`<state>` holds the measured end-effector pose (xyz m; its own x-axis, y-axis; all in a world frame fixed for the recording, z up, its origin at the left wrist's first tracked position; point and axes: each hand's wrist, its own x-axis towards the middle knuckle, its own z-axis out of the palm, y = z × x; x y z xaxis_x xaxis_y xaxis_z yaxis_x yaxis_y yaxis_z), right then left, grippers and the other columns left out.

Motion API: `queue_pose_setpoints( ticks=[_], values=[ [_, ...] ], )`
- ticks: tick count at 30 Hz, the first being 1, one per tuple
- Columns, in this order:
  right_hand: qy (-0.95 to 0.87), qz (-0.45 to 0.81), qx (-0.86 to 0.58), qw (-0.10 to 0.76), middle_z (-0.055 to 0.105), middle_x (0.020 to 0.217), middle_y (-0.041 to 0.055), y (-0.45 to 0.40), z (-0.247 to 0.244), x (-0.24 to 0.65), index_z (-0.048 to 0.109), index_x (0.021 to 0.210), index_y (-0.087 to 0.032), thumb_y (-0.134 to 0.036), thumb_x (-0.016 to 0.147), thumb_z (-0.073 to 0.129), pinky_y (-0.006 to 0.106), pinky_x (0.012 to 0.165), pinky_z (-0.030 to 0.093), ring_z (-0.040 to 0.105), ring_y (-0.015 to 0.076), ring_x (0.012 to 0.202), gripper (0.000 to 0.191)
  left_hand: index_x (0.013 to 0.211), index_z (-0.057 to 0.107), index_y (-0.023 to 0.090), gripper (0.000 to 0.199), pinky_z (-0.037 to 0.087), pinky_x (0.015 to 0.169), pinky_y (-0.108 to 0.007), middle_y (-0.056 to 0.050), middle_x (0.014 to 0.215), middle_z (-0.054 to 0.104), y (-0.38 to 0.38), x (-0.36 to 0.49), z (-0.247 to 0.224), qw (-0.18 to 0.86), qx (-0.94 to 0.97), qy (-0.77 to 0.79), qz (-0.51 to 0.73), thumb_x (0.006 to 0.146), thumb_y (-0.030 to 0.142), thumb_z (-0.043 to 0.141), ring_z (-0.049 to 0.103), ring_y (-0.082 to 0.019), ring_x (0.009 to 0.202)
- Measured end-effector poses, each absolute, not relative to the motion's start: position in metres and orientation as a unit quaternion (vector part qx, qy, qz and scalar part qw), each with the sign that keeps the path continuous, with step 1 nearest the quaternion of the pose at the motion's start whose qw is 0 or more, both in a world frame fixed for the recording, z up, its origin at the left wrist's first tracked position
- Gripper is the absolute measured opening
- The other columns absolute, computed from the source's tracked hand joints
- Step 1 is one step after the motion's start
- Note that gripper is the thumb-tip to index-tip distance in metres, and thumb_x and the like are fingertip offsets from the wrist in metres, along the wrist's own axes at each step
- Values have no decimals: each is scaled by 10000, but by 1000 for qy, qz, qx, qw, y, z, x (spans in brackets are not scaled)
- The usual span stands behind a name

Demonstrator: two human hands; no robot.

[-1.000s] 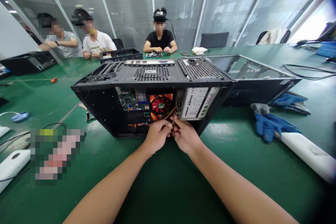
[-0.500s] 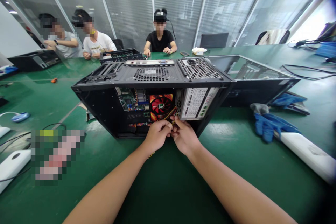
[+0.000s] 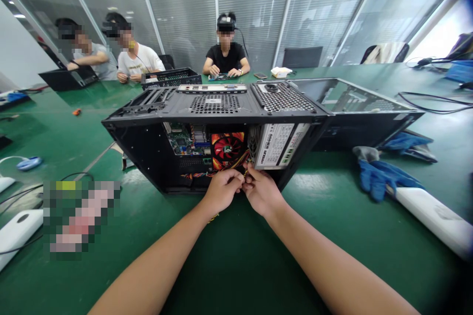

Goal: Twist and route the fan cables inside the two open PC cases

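Setup: black metal computer case [image 3: 214,119] on the glossy green table [image 3: 240,266], rear panel upward, uncovered side toward the wearer.

Left to right. Inside the case, far left: green circuit board [image 3: 180,142] with blue slots. Below it, a loose strand of twisted red, orange and pale cables [image 3: 195,175] near the lower edge.

Left hand [image 3: 221,189]: fingers curled in, thumb against forefinger, apparently pinching wire; the exact hold is hidden. A yellow-and-black wire end [image 3: 213,218] shows beneath the wrist.

Behind the hands: square cooling fan [image 3: 224,151], red blades, flame-patterned frame. Thin yellow-and-dark wires [image 3: 246,170] run down beside it into the gap between the hands, at the case's lower edge.

Right hand [image 3: 264,192]: thumb and fingers nearly closed, seemingly around these wires, fingertips meeting the left's. Just behind it, silver power supply [image 3: 281,145] with white label.

Technique, in my judgement: work with fingertips only; steady the wires with one hand, manipulate with the other. Leave slack, avoid tugging, route strands clear of the blades. Keep knuckles off the metal edge.
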<state>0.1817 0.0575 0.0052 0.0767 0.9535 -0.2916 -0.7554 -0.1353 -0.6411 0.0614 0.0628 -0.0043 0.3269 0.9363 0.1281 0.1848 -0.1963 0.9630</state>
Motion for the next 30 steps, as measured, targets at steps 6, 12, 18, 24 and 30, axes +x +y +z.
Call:
queue_pose_setpoints(
  ticks=[6, 12, 18, 24, 30],
  values=[
    [-144, 661, -356, 644, 416, 509, -84, 57, 6, 181, 550, 656, -176, -230, 501, 865, 185, 398, 245, 336, 46, 456, 354, 745, 616, 153, 220, 421, 597, -243, 1, 639, 579, 63, 61, -5, 459, 673, 426, 394, 860, 312, 517, 531, -126, 597],
    [-151, 656, -367, 642, 413, 514, -84, 56, 6, 179, 572, 694, -179, -262, 532, 853, 185, 404, 249, 336, 51, 464, 334, 737, 617, 150, 226, 426, 601, -250, -5, 639, 582, 62, 61, -4, 465, 669, 424, 395, 853, 316, 517, 531, -130, 601],
    [-174, 655, -380, 630, 458, 541, -52, 50, 10, 177, 664, 766, -166, -318, 639, 750, 193, 417, 284, 385, 76, 499, 216, 697, 589, 150, 207, 430, 596, -251, 1, 635, 560, 62, 62, 0, 488, 639, 415, 426, 819, 310, 538, 523, -124, 596],
    [-176, 654, -390, 624, 483, 601, -35, 47, 14, 178, 669, 754, -173, -241, 657, 681, 211, 422, 300, 403, 82, 506, 119, 682, 572, 151, 202, 423, 589, -248, 6, 631, 548, 61, 62, 0, 501, 617, 420, 439, 804, 310, 548, 512, -118, 592],
    [-166, 660, -377, 628, 475, 577, -44, 50, 9, 178, 653, 733, -153, -284, 620, 764, 196, 422, 283, 386, 69, 500, 205, 696, 579, 152, 194, 430, 597, -253, 6, 639, 552, 62, 61, 0, 511, 612, 417, 436, 804, 312, 556, 517, -119, 599]
  ],
)
